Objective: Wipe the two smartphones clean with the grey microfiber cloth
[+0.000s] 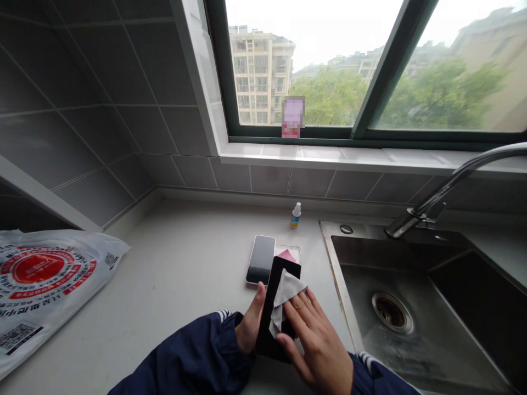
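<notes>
My left hand [252,322] grips a black smartphone [268,341] along its left edge, thumb up the side, tilted above the counter. A grey cleaning cloth [290,286] with a zigzag edge lies folded over the phone's dark face. The fingers of my right hand [313,336] press this cloth against the phone. Just beyond, a second phone [261,260] with a pale frame rests on the counter, screen up. Beside it, partly hidden by the held phone, is a clear phone case [298,253] with a pink piece [287,254] in it.
A small white spray bottle [295,215] stands near the back wall. To the right are a steel sink [336,274] and a chrome faucet [436,195]. A printed white plastic bag [88,274] lies on the counter [185,263] at the left. Behind is a window [329,133].
</notes>
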`<state>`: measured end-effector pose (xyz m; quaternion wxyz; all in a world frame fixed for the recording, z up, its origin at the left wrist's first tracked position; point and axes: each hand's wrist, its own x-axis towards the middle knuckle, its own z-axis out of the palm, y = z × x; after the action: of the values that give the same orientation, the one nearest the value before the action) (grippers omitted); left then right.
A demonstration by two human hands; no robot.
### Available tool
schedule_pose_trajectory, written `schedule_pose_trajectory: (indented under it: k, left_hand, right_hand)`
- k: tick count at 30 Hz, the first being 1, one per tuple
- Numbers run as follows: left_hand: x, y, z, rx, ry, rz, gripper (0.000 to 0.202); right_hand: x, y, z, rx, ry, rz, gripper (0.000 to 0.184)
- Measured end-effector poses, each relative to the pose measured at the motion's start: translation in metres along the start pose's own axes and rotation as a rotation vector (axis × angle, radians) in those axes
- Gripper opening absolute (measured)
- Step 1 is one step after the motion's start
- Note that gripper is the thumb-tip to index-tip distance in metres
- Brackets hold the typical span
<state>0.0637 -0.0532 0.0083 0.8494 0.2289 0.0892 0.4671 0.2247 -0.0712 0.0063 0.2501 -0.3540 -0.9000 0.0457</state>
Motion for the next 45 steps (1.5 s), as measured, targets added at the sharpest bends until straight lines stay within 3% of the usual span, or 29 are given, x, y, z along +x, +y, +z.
schedule_pose_trajectory:
  k: [3,9,14,18,22,30,32,36,45]
  left_hand:
    - [0.001,0.002,-0.001,-0.055,-0.016,0.006,0.070]
    - [0.002,0.013,-0.004,-0.175,0.075,0.001,0.078]
    - [0.001,0.021,-0.013,-0.251,0.165,-0.099,0.089]
    - [0.001,0.021,-0.012,-0.291,0.136,-0.102,0.086]
    - [0.002,0.019,-0.007,-0.227,0.027,-0.102,0.086]
    - [0.000,0.010,-0.007,-0.053,-0.025,-0.087,0.070]
    - [-0.002,0.008,-0.012,-0.045,-0.043,-0.172,0.073]
    - [-0.007,0.008,-0.018,-0.017,0.011,-0.322,0.082]
    - [-0.009,0.010,-0.016,-0.055,0.014,-0.338,0.077]
  right_hand:
    - [0.000,0.001,0.000,0.008,0.005,-0.006,0.057]
    - [0.003,0.001,-0.012,0.109,-0.029,-0.130,0.053]
    - [0.006,-0.004,-0.018,0.203,-0.005,-0.210,0.060]
    - [0.007,-0.005,-0.018,0.225,-0.015,-0.226,0.060]
    - [0.005,0.000,-0.015,0.213,-0.017,-0.183,0.054]
    - [-0.004,0.013,-0.003,0.050,0.089,-0.027,0.055]
    - [-0.004,0.015,-0.001,0.010,0.130,0.010,0.057]
    - [-0.005,0.019,0.001,-0.025,0.169,0.046,0.057]
    - [-0.006,0.022,0.001,-0.012,0.231,0.089,0.054]
